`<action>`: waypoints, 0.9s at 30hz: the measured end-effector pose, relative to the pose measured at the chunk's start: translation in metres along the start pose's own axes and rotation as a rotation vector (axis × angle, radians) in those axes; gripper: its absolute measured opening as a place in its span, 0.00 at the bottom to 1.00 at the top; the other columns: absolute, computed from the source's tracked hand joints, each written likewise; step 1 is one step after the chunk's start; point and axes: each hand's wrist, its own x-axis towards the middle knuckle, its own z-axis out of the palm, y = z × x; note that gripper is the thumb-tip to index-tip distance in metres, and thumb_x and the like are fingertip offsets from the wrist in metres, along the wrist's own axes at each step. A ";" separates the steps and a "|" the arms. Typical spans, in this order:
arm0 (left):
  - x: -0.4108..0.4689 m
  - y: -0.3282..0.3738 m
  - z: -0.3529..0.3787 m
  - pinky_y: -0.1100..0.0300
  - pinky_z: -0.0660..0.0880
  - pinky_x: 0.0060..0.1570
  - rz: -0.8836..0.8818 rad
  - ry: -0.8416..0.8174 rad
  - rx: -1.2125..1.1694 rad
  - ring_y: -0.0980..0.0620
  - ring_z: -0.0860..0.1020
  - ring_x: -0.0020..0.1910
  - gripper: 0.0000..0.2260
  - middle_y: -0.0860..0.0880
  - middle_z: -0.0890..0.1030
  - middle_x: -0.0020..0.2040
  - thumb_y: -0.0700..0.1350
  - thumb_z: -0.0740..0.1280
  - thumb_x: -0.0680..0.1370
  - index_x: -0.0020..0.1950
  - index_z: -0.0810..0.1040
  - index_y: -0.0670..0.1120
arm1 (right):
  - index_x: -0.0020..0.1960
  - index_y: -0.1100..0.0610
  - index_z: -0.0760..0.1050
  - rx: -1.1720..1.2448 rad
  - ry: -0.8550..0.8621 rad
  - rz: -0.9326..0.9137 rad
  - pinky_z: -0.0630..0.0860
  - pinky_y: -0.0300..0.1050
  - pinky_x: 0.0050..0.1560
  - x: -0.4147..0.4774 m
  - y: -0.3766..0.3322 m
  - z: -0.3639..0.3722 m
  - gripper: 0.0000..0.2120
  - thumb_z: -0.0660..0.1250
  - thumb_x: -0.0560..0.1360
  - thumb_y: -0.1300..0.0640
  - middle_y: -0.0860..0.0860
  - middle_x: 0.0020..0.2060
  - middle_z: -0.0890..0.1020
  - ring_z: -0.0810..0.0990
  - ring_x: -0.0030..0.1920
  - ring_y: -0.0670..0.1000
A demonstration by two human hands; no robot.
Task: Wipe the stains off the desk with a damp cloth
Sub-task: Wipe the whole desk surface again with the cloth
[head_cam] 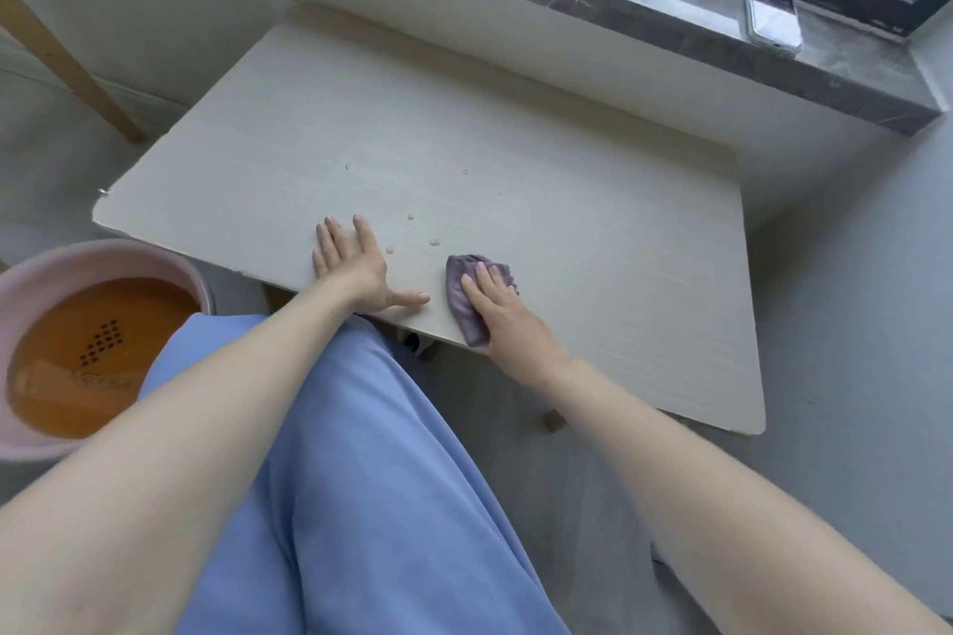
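Two hands on tabletop (pixel 567 222), right one on purple cloth (pixel 456 286)
L hand (pixel 356 268) lies flat, fingers spread wide, thumb out along the near edge, holding nothing. R hand (pixel 497 312) presses w/ near-straight fingers on the cloth, bunched just inside that edge. Small stains (pixel 434 241) sit btwn & just beyond both hands. Pink basin (pixel 103 255) at left holds brown water; lettering in it unreadable
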 end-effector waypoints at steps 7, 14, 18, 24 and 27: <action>0.000 0.004 -0.003 0.47 0.37 0.72 -0.054 -0.036 0.020 0.41 0.30 0.73 0.63 0.36 0.30 0.73 0.65 0.74 0.63 0.73 0.32 0.36 | 0.78 0.60 0.44 0.049 0.074 0.148 0.37 0.46 0.73 0.008 -0.029 0.008 0.35 0.55 0.75 0.71 0.57 0.77 0.41 0.39 0.77 0.56; 0.003 0.013 -0.006 0.47 0.38 0.72 -0.130 -0.084 0.063 0.41 0.30 0.73 0.63 0.36 0.30 0.73 0.65 0.74 0.63 0.73 0.31 0.36 | 0.78 0.59 0.45 0.107 0.119 0.104 0.34 0.40 0.72 -0.003 -0.033 0.018 0.36 0.54 0.74 0.72 0.55 0.77 0.42 0.39 0.77 0.53; 0.002 0.006 -0.006 0.48 0.38 0.72 -0.098 -0.100 0.105 0.41 0.30 0.73 0.63 0.36 0.30 0.73 0.66 0.73 0.64 0.73 0.31 0.36 | 0.77 0.61 0.42 0.125 0.152 0.236 0.34 0.47 0.73 0.002 -0.065 0.024 0.36 0.53 0.74 0.71 0.59 0.76 0.39 0.36 0.76 0.56; 0.006 0.017 -0.031 0.47 0.42 0.73 -0.107 -0.227 0.393 0.35 0.38 0.74 0.58 0.30 0.37 0.73 0.70 0.63 0.69 0.73 0.34 0.32 | 0.78 0.59 0.42 0.084 0.098 0.118 0.37 0.45 0.75 0.004 -0.042 0.015 0.37 0.54 0.74 0.71 0.57 0.77 0.40 0.38 0.77 0.54; 0.006 0.012 -0.037 0.46 0.43 0.73 -0.099 -0.260 0.413 0.38 0.36 0.75 0.57 0.33 0.35 0.74 0.68 0.66 0.69 0.74 0.34 0.34 | 0.77 0.61 0.40 0.101 0.152 0.265 0.36 0.47 0.74 0.027 -0.054 0.013 0.36 0.53 0.74 0.71 0.59 0.76 0.39 0.37 0.76 0.56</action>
